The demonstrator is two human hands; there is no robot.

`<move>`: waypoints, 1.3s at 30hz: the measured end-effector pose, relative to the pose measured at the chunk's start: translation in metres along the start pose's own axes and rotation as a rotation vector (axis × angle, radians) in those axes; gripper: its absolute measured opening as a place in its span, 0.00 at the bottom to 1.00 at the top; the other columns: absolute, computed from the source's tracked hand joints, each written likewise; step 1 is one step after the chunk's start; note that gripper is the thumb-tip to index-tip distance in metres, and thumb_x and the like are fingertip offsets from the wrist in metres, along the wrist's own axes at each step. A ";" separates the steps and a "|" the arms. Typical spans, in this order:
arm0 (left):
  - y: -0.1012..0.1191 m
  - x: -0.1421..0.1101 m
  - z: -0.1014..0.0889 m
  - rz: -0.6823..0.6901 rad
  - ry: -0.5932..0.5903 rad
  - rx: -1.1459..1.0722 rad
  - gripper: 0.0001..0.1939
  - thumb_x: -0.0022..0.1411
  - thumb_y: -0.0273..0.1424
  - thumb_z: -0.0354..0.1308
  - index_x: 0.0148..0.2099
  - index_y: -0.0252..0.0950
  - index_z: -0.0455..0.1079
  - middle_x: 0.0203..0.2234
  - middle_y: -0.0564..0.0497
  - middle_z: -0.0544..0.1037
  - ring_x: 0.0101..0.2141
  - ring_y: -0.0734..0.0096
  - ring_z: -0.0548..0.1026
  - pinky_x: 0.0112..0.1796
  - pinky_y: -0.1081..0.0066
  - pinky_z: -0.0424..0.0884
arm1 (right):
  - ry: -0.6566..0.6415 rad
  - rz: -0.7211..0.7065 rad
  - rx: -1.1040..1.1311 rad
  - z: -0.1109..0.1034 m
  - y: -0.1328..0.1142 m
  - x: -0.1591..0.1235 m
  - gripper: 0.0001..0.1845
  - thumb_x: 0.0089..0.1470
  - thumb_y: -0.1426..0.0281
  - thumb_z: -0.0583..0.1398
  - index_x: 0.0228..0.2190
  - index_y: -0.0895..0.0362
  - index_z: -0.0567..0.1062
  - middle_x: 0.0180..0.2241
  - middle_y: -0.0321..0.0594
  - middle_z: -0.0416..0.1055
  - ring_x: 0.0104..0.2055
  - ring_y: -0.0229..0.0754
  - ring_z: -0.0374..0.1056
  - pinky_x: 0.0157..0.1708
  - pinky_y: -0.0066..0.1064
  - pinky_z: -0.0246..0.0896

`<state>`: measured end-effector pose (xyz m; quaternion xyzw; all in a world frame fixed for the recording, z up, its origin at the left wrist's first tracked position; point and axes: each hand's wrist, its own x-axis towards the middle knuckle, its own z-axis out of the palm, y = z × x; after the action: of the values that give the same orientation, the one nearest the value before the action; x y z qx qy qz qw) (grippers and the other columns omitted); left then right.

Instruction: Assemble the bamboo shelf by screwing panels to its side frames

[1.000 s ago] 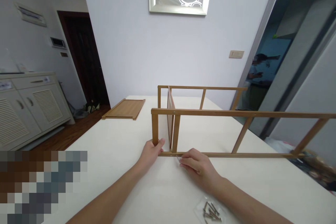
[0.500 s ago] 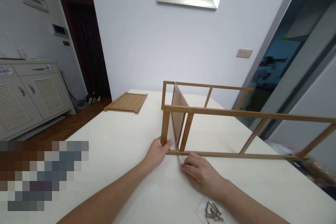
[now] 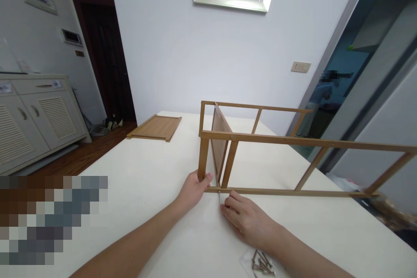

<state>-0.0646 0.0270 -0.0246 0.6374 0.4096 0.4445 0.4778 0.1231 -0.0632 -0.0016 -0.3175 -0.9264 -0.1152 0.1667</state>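
Note:
A wooden shelf frame lies on its side on the white table, with one slatted shelf panel fitted upright between its rails. My left hand is closed around the short end bar at the frame's near left corner, thumb over the bar. Just right of it, my right hand pinches a thin metal rod, by its look a hex key. Its tip meets the near bottom rail where the panel joins. Most of the key is hidden by my fingers.
Several long screws lie on a clear plastic bag at the table's near edge. Another wooden panel rests flat at the far left of the white table. Beyond the doorway at right stands a person.
The hex key has turned to a more upright angle in my right hand, whose fingers have shifted slightly left. My left hand keeps its hold on the frame. The view has shifted slightly.

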 end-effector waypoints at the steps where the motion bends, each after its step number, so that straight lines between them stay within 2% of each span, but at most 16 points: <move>1: 0.000 0.000 0.000 0.001 0.000 -0.003 0.23 0.55 0.54 0.54 0.25 0.38 0.62 0.17 0.55 0.68 0.23 0.69 0.67 0.27 0.71 0.63 | -0.005 0.006 -0.004 0.000 -0.001 0.000 0.13 0.47 0.85 0.52 0.31 0.59 0.71 0.30 0.44 0.66 0.33 0.44 0.57 0.32 0.34 0.59; 8: -0.003 0.001 0.000 -0.021 -0.009 -0.013 0.23 0.55 0.54 0.55 0.26 0.38 0.62 0.18 0.55 0.68 0.25 0.67 0.70 0.28 0.70 0.64 | 0.088 0.190 0.084 0.005 -0.003 0.001 0.09 0.56 0.79 0.53 0.27 0.57 0.69 0.28 0.41 0.64 0.32 0.41 0.58 0.28 0.31 0.55; 12: -0.003 0.001 0.000 -0.025 -0.011 -0.018 0.23 0.55 0.53 0.55 0.26 0.38 0.63 0.18 0.56 0.68 0.25 0.67 0.70 0.29 0.70 0.64 | 0.121 0.283 0.151 0.006 -0.003 0.000 0.07 0.56 0.76 0.56 0.27 0.56 0.68 0.28 0.40 0.65 0.32 0.40 0.60 0.29 0.30 0.56; 15: -0.002 0.001 0.000 -0.019 -0.012 -0.011 0.22 0.56 0.52 0.55 0.26 0.38 0.63 0.18 0.56 0.68 0.25 0.67 0.70 0.30 0.70 0.64 | 0.118 0.253 0.069 0.004 -0.004 0.000 0.09 0.57 0.75 0.55 0.25 0.56 0.67 0.28 0.40 0.64 0.31 0.40 0.59 0.28 0.31 0.54; 21: -0.001 -0.001 0.001 -0.015 -0.001 -0.007 0.21 0.57 0.51 0.55 0.27 0.38 0.63 0.18 0.56 0.67 0.26 0.67 0.70 0.30 0.70 0.64 | 0.101 0.041 -0.222 0.005 -0.006 0.002 0.13 0.57 0.77 0.55 0.22 0.56 0.67 0.24 0.40 0.62 0.29 0.41 0.55 0.28 0.34 0.51; 27: 0.000 -0.001 0.001 -0.029 0.002 0.001 0.21 0.57 0.51 0.54 0.26 0.38 0.62 0.17 0.56 0.67 0.26 0.66 0.71 0.31 0.69 0.65 | 0.090 0.014 -0.316 0.013 -0.006 -0.002 0.13 0.56 0.79 0.56 0.21 0.57 0.68 0.23 0.40 0.62 0.28 0.42 0.56 0.27 0.35 0.49; 32: 0.000 -0.001 0.001 -0.026 0.001 0.014 0.21 0.57 0.51 0.54 0.26 0.38 0.62 0.17 0.56 0.67 0.26 0.66 0.71 0.30 0.69 0.64 | 0.060 0.033 -0.304 0.012 -0.005 -0.003 0.13 0.58 0.78 0.56 0.22 0.57 0.68 0.23 0.39 0.63 0.28 0.41 0.57 0.29 0.35 0.50; 39: 0.004 -0.003 0.000 -0.022 -0.011 0.022 0.22 0.58 0.51 0.54 0.26 0.38 0.62 0.18 0.55 0.68 0.27 0.66 0.71 0.31 0.69 0.65 | 0.004 0.153 -0.073 0.004 -0.004 0.000 0.10 0.59 0.75 0.53 0.26 0.58 0.69 0.27 0.40 0.66 0.30 0.40 0.58 0.30 0.32 0.54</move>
<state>-0.0650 0.0231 -0.0208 0.6405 0.4187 0.4311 0.4782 0.1201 -0.0647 -0.0062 -0.3930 -0.8943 -0.1364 0.1651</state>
